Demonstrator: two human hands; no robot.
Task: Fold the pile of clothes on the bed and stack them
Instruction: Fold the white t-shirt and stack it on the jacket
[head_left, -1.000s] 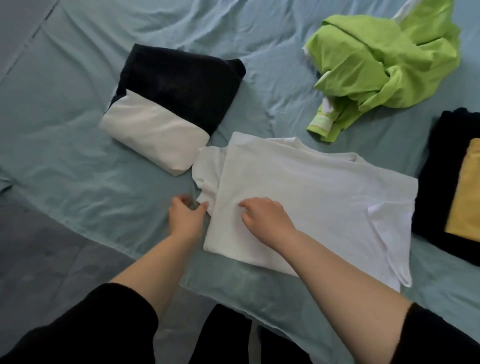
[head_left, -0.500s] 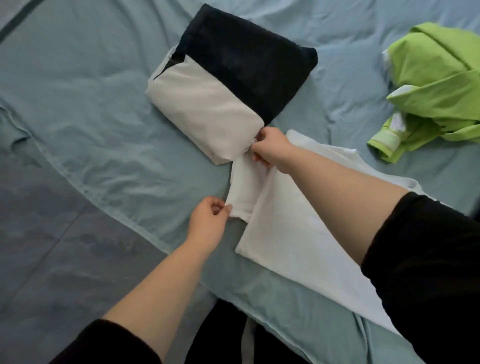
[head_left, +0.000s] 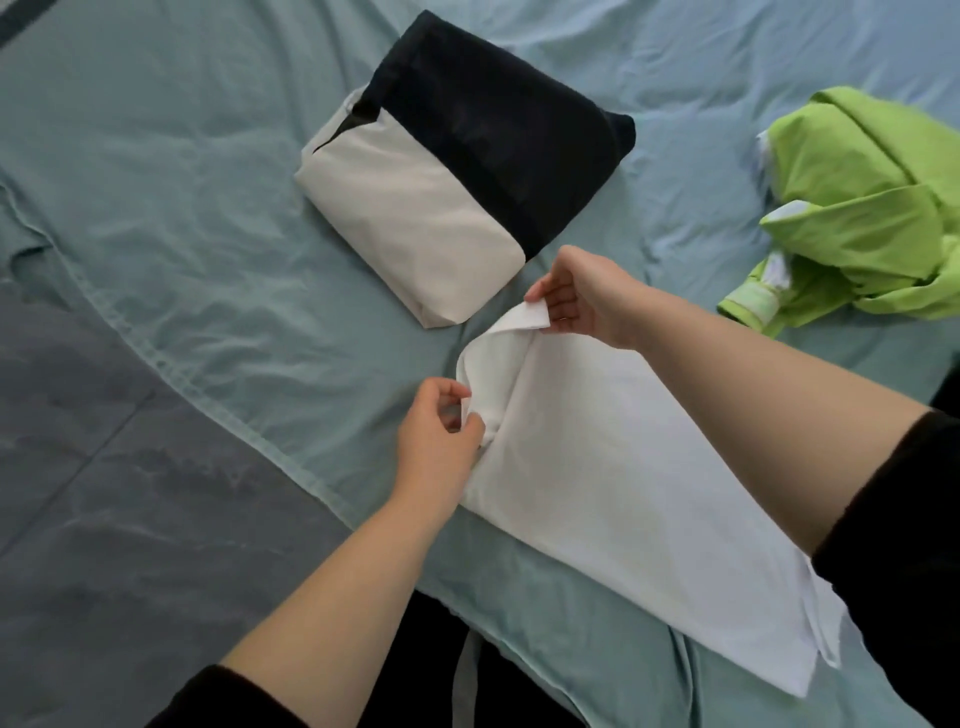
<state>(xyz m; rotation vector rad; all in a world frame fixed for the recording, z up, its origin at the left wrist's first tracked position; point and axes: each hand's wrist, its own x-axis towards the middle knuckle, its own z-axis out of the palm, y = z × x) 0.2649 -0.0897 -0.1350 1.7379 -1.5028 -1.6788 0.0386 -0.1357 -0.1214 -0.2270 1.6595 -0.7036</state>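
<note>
A white T-shirt (head_left: 613, 467) lies half folded on the blue-green sheet (head_left: 182, 218), running from the centre to the lower right. My right hand (head_left: 582, 296) pinches the far corner of its sleeve and holds it lifted and curled over. My left hand (head_left: 441, 431) pinches the near edge of the same sleeve by the fold. A folded black and cream garment (head_left: 457, 171) sits just beyond the hands. A crumpled lime-green garment (head_left: 872, 208) lies unfolded at the right.
The sheet's hem (head_left: 218, 410) runs diagonally at the left, with darker grey bedding (head_left: 104, 519) below it. My dark trousers (head_left: 431, 670) show at the bottom edge, against the bed.
My right hand went from pressing the shirt's body to the sleeve's far corner and has lifted it toward the shirt. My left hand stayed pinching the sleeve's near edge. The view swung left.
</note>
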